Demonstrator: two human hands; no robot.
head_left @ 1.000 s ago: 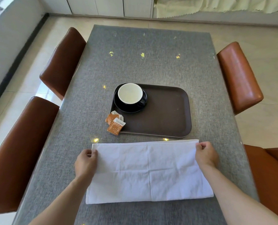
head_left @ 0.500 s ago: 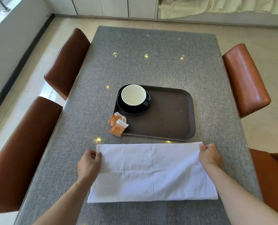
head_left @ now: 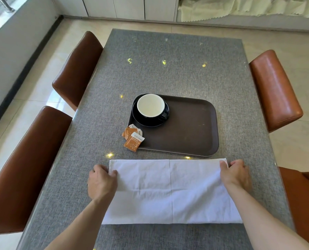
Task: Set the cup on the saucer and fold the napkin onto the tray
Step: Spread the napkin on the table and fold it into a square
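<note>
A white napkin (head_left: 170, 190) lies flat on the grey table, folded into a wide rectangle just in front of the brown tray (head_left: 191, 130). My left hand (head_left: 102, 183) pinches its far left corner. My right hand (head_left: 235, 175) pinches its far right corner. A cup (head_left: 151, 105), white inside and dark outside, stands upright on a dark saucer (head_left: 150, 121) in the tray's far left corner.
Two orange sachets (head_left: 134, 138) lie at the tray's near left corner, partly over its rim. Brown leather chairs (head_left: 274, 89) stand along both long sides of the grey table (head_left: 168, 69). The tray's right half is bare.
Both hands keep their hold on the napkin's far corners. The far edge has been drawn slightly toward me, and the camera view has shifted a little.
</note>
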